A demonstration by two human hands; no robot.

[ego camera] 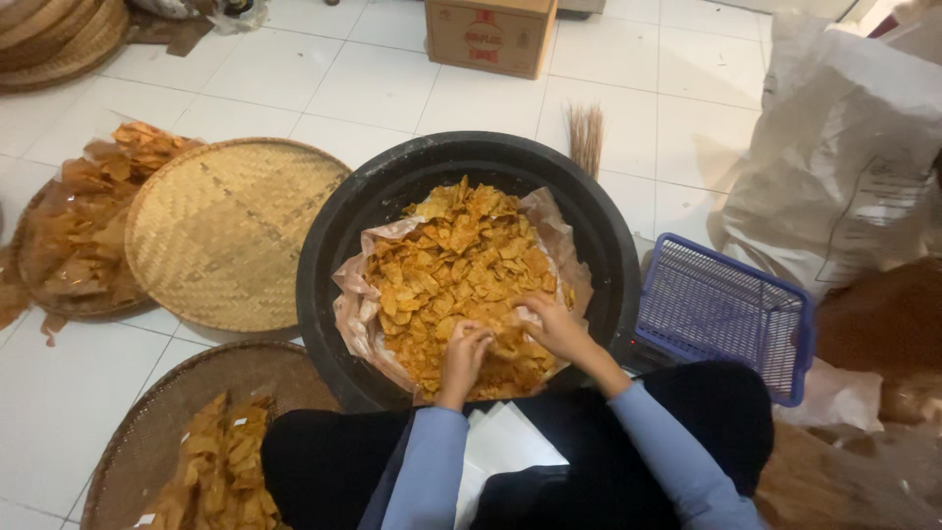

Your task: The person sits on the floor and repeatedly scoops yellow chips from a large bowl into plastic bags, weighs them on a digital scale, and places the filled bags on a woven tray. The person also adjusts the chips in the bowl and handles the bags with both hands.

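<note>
Left hand: the left hand (464,345) is pushed into the chips (459,270) at the near edge of the pile, fingers (475,337) curled and clenched on a clump of them.
Right hand: the right hand (551,327) lies just beside the left, fingers bent down into the chips and grasping some; the two hands nearly touch.
Chips: orange-brown, heaped on a sheet of brown paper (353,314) that lines a big black tub (324,245) on the white tiled floor (392,88).
Left of the tub: a round woven tray (221,231), bare, partly over another tray with paper and chips (78,236); a third woven tray (147,432) nearer the person holds more chips.
Right of the tub: a blue plastic basket (721,309), touching the tub's side; beyond it a large white sack (844,147).
Far side: a cardboard box (491,34) and a small broom (586,137).
</note>
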